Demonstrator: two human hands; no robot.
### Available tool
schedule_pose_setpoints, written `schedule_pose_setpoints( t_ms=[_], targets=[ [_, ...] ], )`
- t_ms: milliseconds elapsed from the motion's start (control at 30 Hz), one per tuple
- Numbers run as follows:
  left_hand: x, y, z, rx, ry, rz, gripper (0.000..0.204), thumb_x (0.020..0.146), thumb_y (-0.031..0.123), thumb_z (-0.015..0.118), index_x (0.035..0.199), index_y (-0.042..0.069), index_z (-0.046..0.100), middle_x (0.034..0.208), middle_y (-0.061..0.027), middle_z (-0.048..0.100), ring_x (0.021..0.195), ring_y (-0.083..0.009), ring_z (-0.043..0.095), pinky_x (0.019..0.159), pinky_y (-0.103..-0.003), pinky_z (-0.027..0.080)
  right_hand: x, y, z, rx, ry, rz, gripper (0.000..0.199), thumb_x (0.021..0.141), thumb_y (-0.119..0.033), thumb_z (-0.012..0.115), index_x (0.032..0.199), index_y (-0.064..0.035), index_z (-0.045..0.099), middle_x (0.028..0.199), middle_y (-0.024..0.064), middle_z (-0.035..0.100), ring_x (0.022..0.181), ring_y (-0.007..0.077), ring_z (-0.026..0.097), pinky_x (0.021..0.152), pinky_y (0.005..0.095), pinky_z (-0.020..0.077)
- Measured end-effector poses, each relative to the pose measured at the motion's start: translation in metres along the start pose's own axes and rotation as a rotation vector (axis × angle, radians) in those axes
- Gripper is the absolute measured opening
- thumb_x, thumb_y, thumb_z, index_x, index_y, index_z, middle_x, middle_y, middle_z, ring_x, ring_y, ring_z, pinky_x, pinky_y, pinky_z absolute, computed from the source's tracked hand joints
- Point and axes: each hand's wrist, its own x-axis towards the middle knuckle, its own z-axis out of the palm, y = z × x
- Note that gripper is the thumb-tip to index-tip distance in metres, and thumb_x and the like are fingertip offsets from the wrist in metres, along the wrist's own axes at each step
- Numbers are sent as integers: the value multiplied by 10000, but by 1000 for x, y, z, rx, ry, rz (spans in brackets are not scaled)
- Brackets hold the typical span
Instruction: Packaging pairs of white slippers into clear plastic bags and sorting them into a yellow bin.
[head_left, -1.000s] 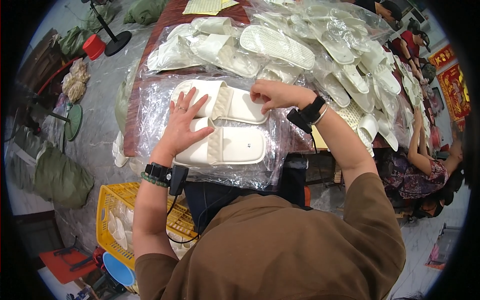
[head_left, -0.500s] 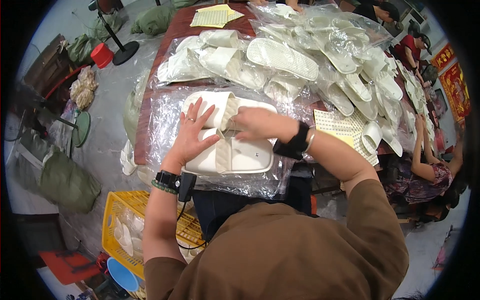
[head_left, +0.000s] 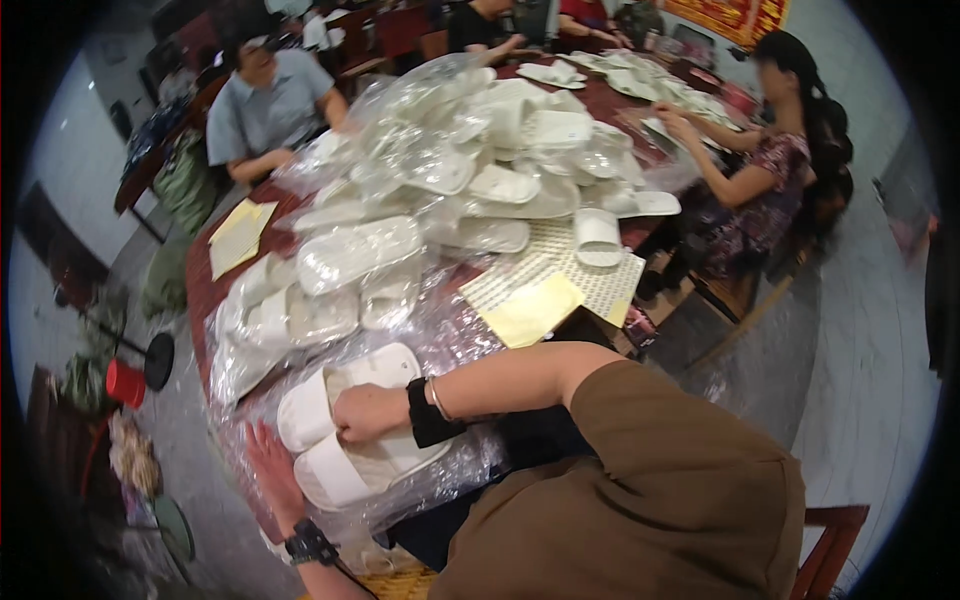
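A pair of white slide slippers (head_left: 328, 473) lies side by side on clear plastic wrap, at the near edge of the table. My right hand (head_left: 368, 412) rests over the pair beside the straps. Its fingers are curled and their tips hidden, so what they may pinch does not show. My left hand (head_left: 272, 470) is open, fingers stretched, at the left side of the slippers, near their strap ends and over the plastic.
A big heap of white slippers in clear bags (head_left: 480, 190) covers the table's middle. Sticker sheets (head_left: 530, 300) lie right of the pair, more yellow sheets (head_left: 240, 238) at far left. Co-workers (head_left: 275, 105) sit around the table. A red bucket (head_left: 126, 383) stands on the floor at left.
The view has swung up and to the right, so more of the heap and the co-workers shows. My left hand has come off the slippers to their left side. The right stays at the straps.
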Motion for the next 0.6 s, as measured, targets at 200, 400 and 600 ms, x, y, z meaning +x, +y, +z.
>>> schedule_pose_setpoints(
  t_ms=[200,400,600],
  targets=[
    [1,-6,27,517,31,-28,581,1067,415,326,1557,105,283,1637,-111,200,1521,-258,123,1230,-411,63,-66,-23,-104,-37,10,21,239,754,-261,649,741,-23,663,737,197,646,709,405,629,640,491,483],
    [-5,7,62,991,-33,62,533,1038,318,387,1509,69,392,1635,-119,217,1515,-283,160,1221,-426,104,-172,-22,-271,-56,338,133,214,833,-96,629,1029,-36,692,800,153,655,696,217,631,639,328,488],
    [-8,8,60,1013,-51,68,539,1009,267,436,1504,57,394,1634,-128,215,1515,-290,165,1219,-430,118,-224,24,-424,-332,750,349,203,924,-121,594,1050,-1,699,810,-31,677,738,84,586,671,272,479]
  ],
)
